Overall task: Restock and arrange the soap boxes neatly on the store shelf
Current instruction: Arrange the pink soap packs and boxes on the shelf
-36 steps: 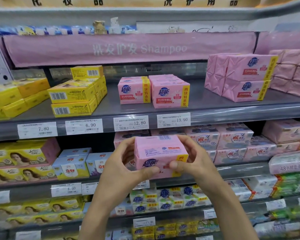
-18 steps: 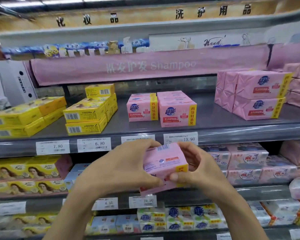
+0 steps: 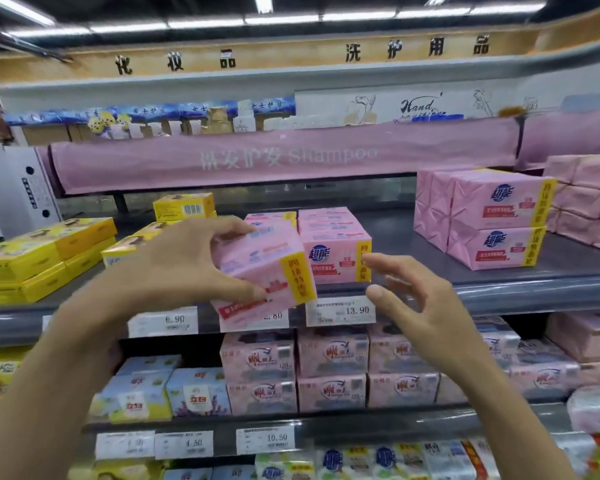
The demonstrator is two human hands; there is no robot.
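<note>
Lifted up to the shelf (image 3: pixel 499 289) edge, the pink soap box (image 3: pixel 267 268) now tilts in the left hand (image 3: pixel 177 268) alone — thumb under, fingers curled over its top — while the right hand (image 3: pixel 420 306), released, hovers at its 3 o'clock, fingers spread, the shelved pink stack (image 3: pixel 333 251) at 2 o'clock.

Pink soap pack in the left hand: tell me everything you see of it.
The pink soap pack is a block in glossy-looking pink wrap, with a yellow band of red characters at its right end. It is tilted before the shelf lip, partly hiding a price tag. The left hand holds it, fingers on top, thumb low in front; the right hand is clear of it.
</note>
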